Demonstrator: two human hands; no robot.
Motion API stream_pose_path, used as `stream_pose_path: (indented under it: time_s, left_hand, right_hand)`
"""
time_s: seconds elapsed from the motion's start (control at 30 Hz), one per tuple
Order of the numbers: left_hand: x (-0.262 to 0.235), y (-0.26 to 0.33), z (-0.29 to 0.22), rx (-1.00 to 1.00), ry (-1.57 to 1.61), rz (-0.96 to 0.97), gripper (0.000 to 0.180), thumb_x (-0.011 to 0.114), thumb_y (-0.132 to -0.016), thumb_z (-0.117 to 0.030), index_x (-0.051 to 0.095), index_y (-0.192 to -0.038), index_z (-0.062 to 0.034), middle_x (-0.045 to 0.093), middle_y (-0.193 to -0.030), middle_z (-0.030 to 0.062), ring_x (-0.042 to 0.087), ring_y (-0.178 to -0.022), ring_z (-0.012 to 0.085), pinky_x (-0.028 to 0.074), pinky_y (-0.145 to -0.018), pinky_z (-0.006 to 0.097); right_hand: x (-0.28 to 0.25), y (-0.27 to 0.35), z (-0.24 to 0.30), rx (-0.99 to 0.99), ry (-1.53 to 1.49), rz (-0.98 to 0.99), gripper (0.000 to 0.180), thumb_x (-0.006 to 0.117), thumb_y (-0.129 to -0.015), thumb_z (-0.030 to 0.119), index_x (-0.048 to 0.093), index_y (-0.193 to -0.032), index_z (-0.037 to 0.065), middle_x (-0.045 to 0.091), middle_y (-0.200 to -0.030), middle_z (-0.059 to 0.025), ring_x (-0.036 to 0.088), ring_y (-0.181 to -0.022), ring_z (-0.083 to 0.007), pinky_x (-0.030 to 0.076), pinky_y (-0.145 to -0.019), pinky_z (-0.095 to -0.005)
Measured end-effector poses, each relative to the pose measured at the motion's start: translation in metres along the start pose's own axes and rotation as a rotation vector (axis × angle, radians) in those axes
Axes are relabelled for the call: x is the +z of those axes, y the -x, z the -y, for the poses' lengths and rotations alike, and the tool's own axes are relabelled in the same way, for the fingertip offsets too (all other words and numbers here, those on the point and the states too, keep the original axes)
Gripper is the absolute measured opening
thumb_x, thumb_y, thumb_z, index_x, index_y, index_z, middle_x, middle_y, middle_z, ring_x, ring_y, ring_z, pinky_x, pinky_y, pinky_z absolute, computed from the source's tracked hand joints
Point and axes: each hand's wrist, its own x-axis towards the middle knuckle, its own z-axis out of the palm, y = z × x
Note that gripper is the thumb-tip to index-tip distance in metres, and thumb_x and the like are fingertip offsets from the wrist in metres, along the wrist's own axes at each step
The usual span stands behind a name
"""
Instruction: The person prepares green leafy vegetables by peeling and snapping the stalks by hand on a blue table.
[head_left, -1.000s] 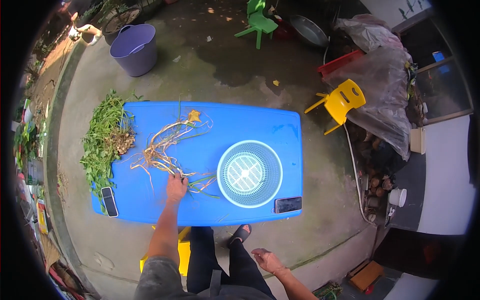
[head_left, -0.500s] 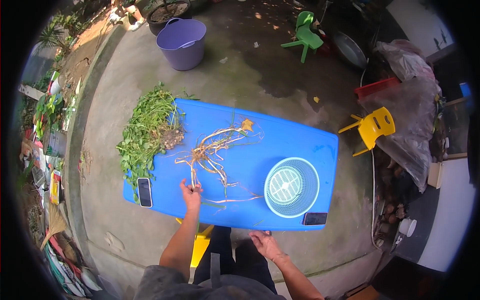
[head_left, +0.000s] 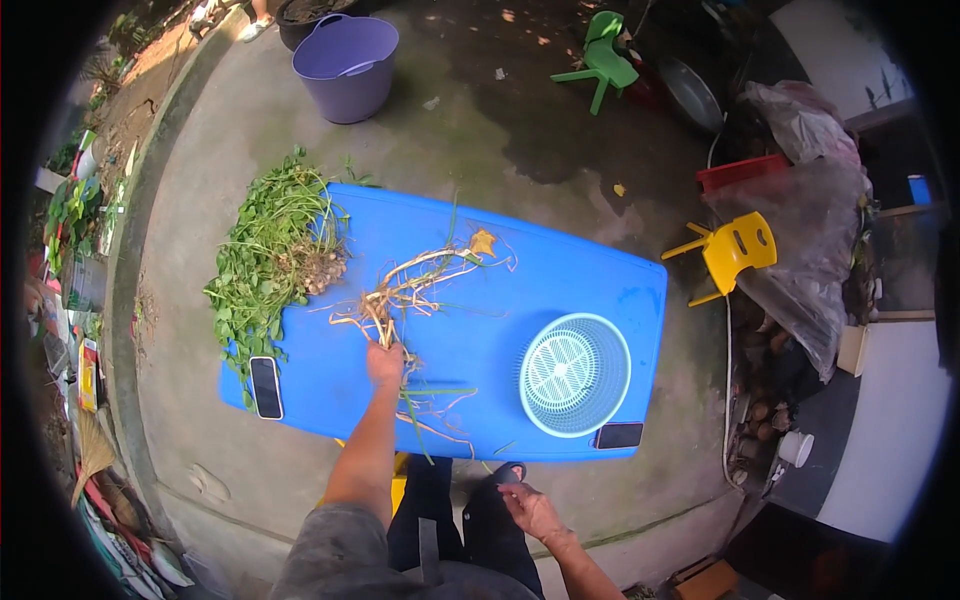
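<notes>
My left hand (head_left: 384, 362) is out over the blue counter (head_left: 560, 290), fingers closed around the near end of a bundle of pale stems and roots (head_left: 405, 292). The bundle lies on the middle of the counter, its long axis running from my grip away and to the right, ending by a small yellow flower (head_left: 483, 242). A few loose strands (head_left: 432, 410) trail back toward the near edge. Just left of it sits a heap of green leafy plants (head_left: 270, 262). My right hand (head_left: 528, 510) hangs below the counter's near edge, fingers loosely spread, holding nothing. A round light-blue basket (head_left: 574, 374) stands to the right, well apart from the bundle.
</notes>
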Motion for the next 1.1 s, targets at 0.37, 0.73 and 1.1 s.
stream_pose_path:
  time_s: [0.37, 0.73, 1.1]
  left_hand:
    - [-0.149, 0.065, -0.011, 0.393, -0.556, -0.019, 0.031, 0.058, -0.079, -0.017, 0.047, -0.104, -0.0031, 0.059, -0.096, 0.0251, 0.059, -0.081, 0.0460, 0.048, -0.070, 0.049]
    - [-0.265, 0.079, -0.120, 0.748, -1.296, -0.564, 0.013, 0.043, -0.092, -0.016, 0.049, -0.095, -0.0055, 0.064, -0.082, 0.0144, 0.066, -0.073, 0.0302, 0.053, -0.063, 0.043]
    - [-0.302, 0.074, -0.204, 0.935, -0.408, -0.627, 0.030, 0.046, -0.088, -0.027, 0.054, -0.095, 0.0009, 0.058, -0.078, 0.0213, 0.057, -0.080, 0.0392, 0.044, -0.075, 0.046]
  right_hand:
    - [-0.020, 0.054, 0.005, -0.027, -0.019, -0.025, 0.021, 0.054, -0.089, 0.016, 0.060, -0.108, 0.008, 0.064, -0.101, -0.0178, 0.063, -0.089, -0.0355, 0.051, -0.078, -0.0397]
    - [-0.043, 0.216, -0.100, 0.132, 0.074, -0.170, 0.024, 0.048, -0.092, 0.021, 0.058, -0.109, 0.008, 0.064, -0.105, -0.0160, 0.060, -0.096, -0.0359, 0.048, -0.084, -0.0435]
    - [-0.028, 0.329, -0.240, 0.252, -0.004, -0.214, 0.027, 0.047, -0.091, 0.026, 0.062, -0.106, 0.011, 0.066, -0.097, -0.0177, 0.061, -0.094, -0.0360, 0.049, -0.082, -0.0433]
